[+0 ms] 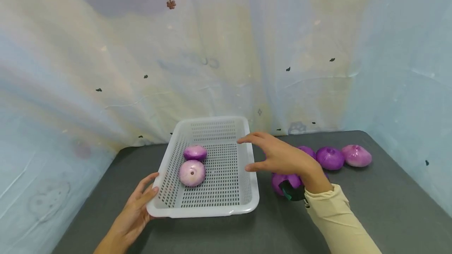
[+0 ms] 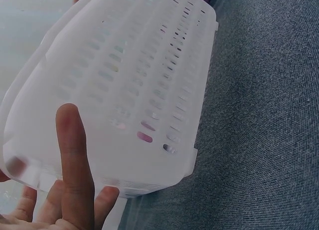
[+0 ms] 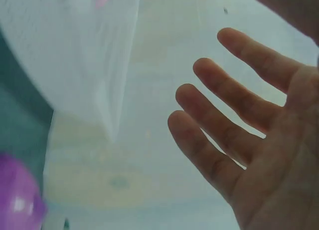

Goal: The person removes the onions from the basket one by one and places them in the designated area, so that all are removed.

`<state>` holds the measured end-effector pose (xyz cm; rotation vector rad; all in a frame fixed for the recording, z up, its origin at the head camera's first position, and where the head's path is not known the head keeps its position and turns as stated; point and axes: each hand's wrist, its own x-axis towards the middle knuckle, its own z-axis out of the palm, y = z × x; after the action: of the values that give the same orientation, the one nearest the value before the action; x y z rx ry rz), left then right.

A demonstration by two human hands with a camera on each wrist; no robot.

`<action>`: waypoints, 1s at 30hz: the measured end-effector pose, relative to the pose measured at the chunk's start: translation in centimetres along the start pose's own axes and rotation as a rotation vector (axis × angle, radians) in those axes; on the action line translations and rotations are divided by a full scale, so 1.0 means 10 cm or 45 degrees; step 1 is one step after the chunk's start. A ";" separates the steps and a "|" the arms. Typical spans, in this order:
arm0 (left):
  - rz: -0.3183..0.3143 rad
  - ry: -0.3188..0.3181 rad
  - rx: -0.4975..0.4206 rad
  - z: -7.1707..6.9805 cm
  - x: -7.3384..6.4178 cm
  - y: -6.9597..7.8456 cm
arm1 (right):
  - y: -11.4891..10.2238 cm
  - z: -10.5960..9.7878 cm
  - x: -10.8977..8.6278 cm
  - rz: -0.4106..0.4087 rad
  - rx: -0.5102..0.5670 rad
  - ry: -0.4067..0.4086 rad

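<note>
Well, basket (image 1: 221, 175) (white) against left hand (image 1: 133, 210).

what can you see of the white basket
The white basket is rectangular and plastic-looking, with slots in its walls and floor and a smooth rim. Its open top faces up above the dark tabletop; whether it rests flat is unclear. Two purplish onions lie inside, toward the left. The left hand touches its left side near the front corner.

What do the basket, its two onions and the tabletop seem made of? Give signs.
Basket: probably smooth white plastic; molded slots, slight translucence. Onions: glossy, with bright highlights; real or plastic, unclear. Tabletop: matte grey, possibly cloth; fine speckled texture.
</note>
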<state>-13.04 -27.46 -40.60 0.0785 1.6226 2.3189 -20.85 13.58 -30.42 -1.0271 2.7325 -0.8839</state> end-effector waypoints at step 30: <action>-0.048 0.038 0.027 0.00 -0.01 0.01 | -0.61 0.70 1.16 -0.149 -0.158 -0.394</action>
<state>-13.01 -27.52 -40.53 0.0175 1.6487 2.2856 -24.31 -0.82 -31.56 -1.2402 2.5130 -0.5207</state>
